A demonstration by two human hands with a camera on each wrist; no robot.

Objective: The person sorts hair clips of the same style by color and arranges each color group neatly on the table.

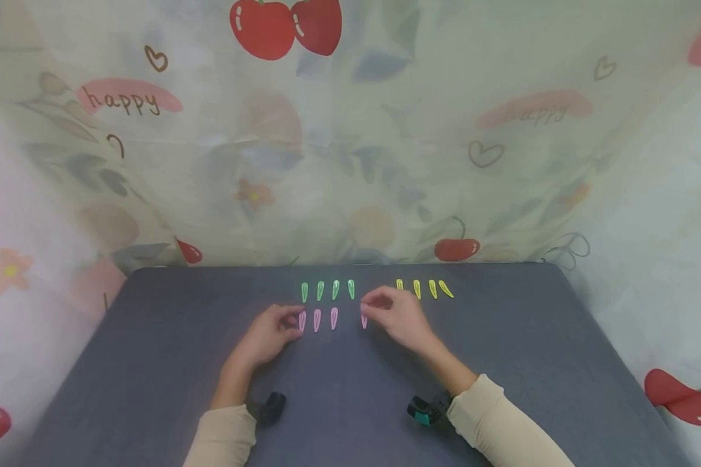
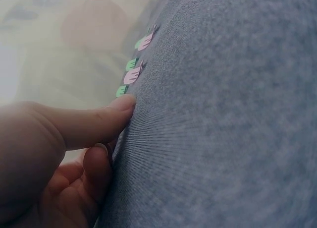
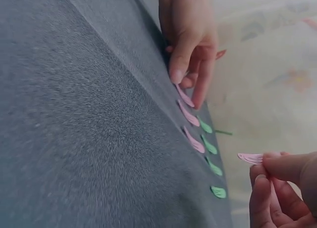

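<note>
My left hand (image 1: pixel 270 335) rests at the left end of a row of pink hair clips. Its thumb and a finger grip the leftmost pink hair clip (image 3: pixel 185 95) by its two ends, on the table. Two more pink clips, one in the middle (image 1: pixel 317 320) and one to its right (image 1: pixel 334 318), lie beside it. Between thumb and fingertips my right hand (image 1: pixel 401 319) pinches another pink hair clip (image 3: pixel 250 158), held above the tabletop. In the left wrist view the thumb hides the gripped clip.
Several green hair clips (image 1: pixel 320 290) form a row just behind the pink ones. Farther right lie several yellow hair clips (image 1: pixel 417 289), the last one slanted. The dark grey table (image 1: pixel 339 402) ends at a patterned curtain (image 1: pixel 339 214) behind and on both sides.
</note>
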